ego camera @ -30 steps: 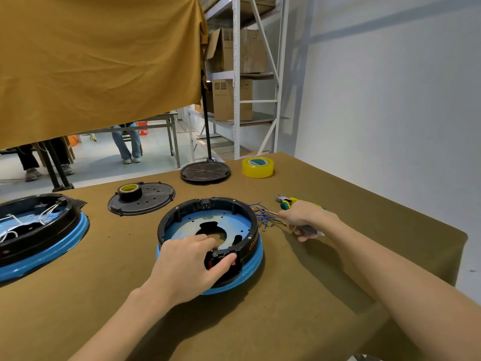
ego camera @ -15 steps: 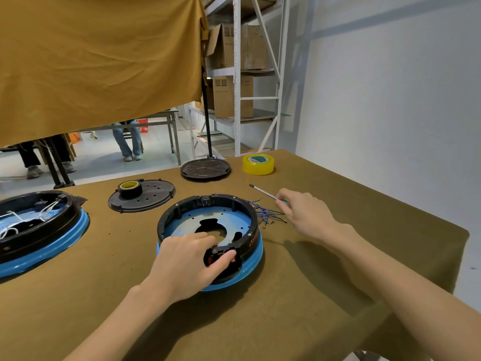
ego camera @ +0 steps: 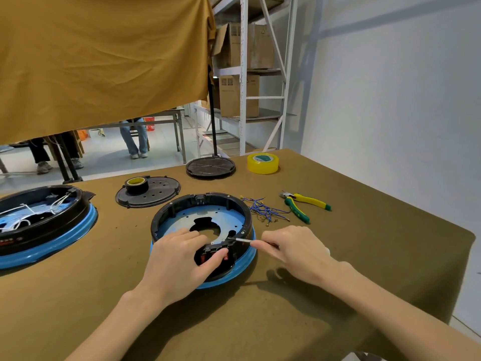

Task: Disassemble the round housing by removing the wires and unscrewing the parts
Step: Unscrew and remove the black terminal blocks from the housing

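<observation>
The round housing (ego camera: 244, 217), a black ring on a blue base with a pale metal plate inside, lies in the middle of the brown table. My left hand (ego camera: 179, 259) grips its near rim, fingers inside and thumb on the red-and-black switch block outside. My right hand (ego camera: 294, 250) holds a thin screwdriver (ego camera: 243, 240), its metal tip resting on the near rim beside the switch block. A heap of removed blue wires (ego camera: 265, 211) lies just right of the housing.
Yellow-green pliers (ego camera: 302, 204) lie right of the wires. A second housing with white wires (ego camera: 39, 225) sits at the left. A black cover with a tape roll (ego camera: 148, 191), a black disc (ego camera: 210, 166) and yellow tape (ego camera: 263, 162) lie farther back. The table's edge runs along the right.
My right hand left the pliers by the wires, lifted the screwdriver and brought its tip to the housing's near rim. My left hand stayed on the rim.
</observation>
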Demonstrator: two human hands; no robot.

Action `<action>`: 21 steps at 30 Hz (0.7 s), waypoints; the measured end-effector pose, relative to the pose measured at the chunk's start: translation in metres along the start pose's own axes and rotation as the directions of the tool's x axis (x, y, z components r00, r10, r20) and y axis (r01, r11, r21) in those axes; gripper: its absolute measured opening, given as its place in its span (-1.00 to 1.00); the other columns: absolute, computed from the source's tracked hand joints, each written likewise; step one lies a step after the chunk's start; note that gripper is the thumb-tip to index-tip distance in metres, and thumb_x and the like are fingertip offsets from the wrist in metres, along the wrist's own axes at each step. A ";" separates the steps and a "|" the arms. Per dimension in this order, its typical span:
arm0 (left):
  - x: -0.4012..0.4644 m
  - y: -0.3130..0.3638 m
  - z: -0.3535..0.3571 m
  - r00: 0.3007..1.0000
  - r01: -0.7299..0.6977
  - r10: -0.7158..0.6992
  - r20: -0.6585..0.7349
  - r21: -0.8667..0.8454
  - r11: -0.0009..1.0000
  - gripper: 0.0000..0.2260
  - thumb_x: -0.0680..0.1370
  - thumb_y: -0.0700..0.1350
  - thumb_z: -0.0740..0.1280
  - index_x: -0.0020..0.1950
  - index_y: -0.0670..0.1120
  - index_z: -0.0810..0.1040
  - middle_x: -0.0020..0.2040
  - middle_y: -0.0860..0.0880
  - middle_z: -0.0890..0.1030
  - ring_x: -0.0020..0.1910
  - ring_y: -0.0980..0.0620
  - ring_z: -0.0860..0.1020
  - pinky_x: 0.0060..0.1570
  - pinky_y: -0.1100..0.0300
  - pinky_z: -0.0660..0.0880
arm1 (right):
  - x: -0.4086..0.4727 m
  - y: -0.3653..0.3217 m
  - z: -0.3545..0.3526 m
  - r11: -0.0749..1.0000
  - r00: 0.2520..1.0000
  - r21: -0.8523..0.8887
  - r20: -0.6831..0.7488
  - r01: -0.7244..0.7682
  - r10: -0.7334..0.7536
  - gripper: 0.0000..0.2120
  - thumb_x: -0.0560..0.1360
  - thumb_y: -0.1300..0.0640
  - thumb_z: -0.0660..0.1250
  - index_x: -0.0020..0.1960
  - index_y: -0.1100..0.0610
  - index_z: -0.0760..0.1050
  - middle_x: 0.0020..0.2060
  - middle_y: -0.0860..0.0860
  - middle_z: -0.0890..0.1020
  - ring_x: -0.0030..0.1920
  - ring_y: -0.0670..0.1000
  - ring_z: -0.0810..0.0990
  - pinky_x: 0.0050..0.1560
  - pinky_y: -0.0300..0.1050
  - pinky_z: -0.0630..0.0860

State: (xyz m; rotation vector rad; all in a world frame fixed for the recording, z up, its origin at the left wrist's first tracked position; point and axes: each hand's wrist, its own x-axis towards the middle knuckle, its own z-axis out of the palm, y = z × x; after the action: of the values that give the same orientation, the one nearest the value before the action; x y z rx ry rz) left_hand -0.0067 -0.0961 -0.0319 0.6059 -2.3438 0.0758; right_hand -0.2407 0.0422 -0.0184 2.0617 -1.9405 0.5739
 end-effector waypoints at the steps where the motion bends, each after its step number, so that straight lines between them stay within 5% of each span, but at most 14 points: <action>1: 0.000 0.000 -0.001 1.000 0.004 -0.003 0.006 -0.008 1.000 -0.48 0.57 0.40 0.13 -0.06 0.07 0.73 -0.24 0.19 0.65 -0.25 0.25 0.53 -0.25 0.31 0.51 | 0.000 0.000 -0.001 0.999 0.999 0.009 -0.005 0.038 -0.038 -0.60 0.69 -0.26 0.03 -0.16 -0.10 0.44 -0.37 -0.12 0.51 -0.33 -0.05 0.46 -0.29 -0.13 0.43; 4: -0.003 0.000 -0.002 1.000 0.008 -0.008 -0.006 -0.044 0.999 -0.52 0.58 0.36 0.16 0.10 0.07 0.71 -0.09 0.17 0.69 -0.12 0.27 0.54 -0.10 0.40 0.43 | -0.001 -0.002 -0.004 0.995 0.995 0.008 -0.030 0.095 -0.095 -0.62 0.71 -0.20 0.04 0.01 -0.07 0.55 -0.30 -0.15 0.55 -0.30 -0.09 0.48 -0.27 -0.13 0.47; 8: -0.005 0.002 -0.001 1.000 -0.001 -0.001 -0.019 -0.080 0.997 -0.61 0.58 0.29 0.22 0.24 0.12 0.63 0.09 0.14 0.59 0.03 0.20 0.51 0.03 0.25 0.45 | 0.002 -0.014 -0.006 0.990 0.994 -0.119 -0.067 0.074 -0.082 -0.61 0.70 -0.24 -0.05 -0.17 -0.09 0.33 -0.39 -0.14 0.40 -0.38 -0.04 0.40 -0.40 -0.07 0.38; 12: -0.007 -0.001 -0.002 0.998 -0.057 0.057 0.000 -0.121 0.991 -0.65 0.59 0.24 0.24 0.25 0.14 0.64 0.14 0.19 0.65 0.15 0.22 0.53 0.17 0.16 0.50 | 0.002 -0.020 -0.005 0.981 0.998 -0.195 -0.047 0.023 -0.033 -0.47 0.67 -0.33 -0.12 -0.26 -0.03 0.32 -0.45 -0.08 0.40 -0.43 -0.02 0.40 -0.43 -0.09 0.32; 21: -0.001 -0.002 -0.005 0.999 0.006 0.004 0.050 -0.198 0.980 -0.66 0.54 0.28 0.27 0.23 0.20 0.61 0.09 0.29 0.66 0.05 0.37 0.50 0.11 0.44 0.32 | -0.001 -0.017 -0.004 0.956 0.998 -0.292 -0.063 -0.013 -0.005 -0.34 0.65 -0.39 -0.17 -0.41 -0.01 0.27 -0.56 -0.08 0.32 -0.55 -0.07 0.22 -0.47 -0.21 0.05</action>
State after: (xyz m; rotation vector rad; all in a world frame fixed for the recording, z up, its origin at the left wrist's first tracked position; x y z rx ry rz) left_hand -0.0021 -0.0967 -0.0293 0.5155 -2.3628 -0.1732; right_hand -0.2239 0.0466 -0.0136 1.8346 -1.8658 0.3239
